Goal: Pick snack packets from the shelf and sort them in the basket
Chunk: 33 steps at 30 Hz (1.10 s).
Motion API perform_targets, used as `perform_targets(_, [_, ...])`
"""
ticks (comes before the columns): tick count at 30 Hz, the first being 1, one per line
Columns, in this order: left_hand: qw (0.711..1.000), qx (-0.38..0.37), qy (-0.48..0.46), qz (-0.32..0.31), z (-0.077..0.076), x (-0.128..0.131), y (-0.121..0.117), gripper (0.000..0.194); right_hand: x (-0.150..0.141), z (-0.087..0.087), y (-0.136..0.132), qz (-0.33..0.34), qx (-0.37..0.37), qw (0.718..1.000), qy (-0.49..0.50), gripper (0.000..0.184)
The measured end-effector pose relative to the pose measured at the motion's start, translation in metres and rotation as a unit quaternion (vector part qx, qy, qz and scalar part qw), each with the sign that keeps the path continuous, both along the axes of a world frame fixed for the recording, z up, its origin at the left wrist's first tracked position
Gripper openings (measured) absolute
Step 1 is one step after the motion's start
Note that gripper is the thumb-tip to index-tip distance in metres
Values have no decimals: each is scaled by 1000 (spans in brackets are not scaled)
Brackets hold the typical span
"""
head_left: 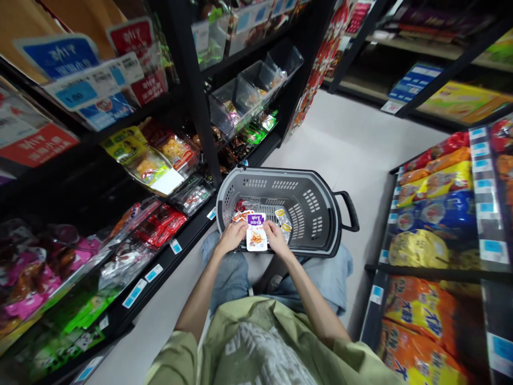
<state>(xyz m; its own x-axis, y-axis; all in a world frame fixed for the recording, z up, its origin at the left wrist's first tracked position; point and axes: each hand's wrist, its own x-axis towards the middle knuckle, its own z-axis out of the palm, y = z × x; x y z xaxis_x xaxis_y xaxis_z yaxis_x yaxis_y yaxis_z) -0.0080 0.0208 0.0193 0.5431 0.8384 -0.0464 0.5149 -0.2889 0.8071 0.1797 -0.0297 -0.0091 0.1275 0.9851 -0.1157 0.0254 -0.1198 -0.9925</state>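
Note:
Over the near side of a grey shopping basket [280,182], I hold a small white and purple snack packet [257,232] with food pictured on its front. My left hand [234,236] is closed at the packet's left edge. Just beyond those fingers are orange and white packets [242,215]; I cannot tell whether the hand grips them too. My right hand [276,239] pinches the packet's right edge. Inside the basket, a clear and yellow packet [284,220] lies beside the right hand, and a dark red packet [247,205] lies behind the held one.
Dark shelves on the left carry bagged snacks [160,224] and clear plastic bins [232,109]. A rack on the right holds orange noodle packs [420,310] and blue packs [438,211]. The basket's black handle [348,212] points right over the pale floor [340,133].

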Motion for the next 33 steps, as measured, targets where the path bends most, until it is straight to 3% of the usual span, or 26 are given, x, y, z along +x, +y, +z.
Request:
perform_targets(22, [1000, 12, 7, 16, -4, 0, -1, 31, 3, 7, -2, 2, 10, 1000, -17, 37])
perform_targets(33, [1000, 23, 3, 19, -3, -1, -1, 30, 2, 10, -1, 1, -5, 1000, 20, 32])
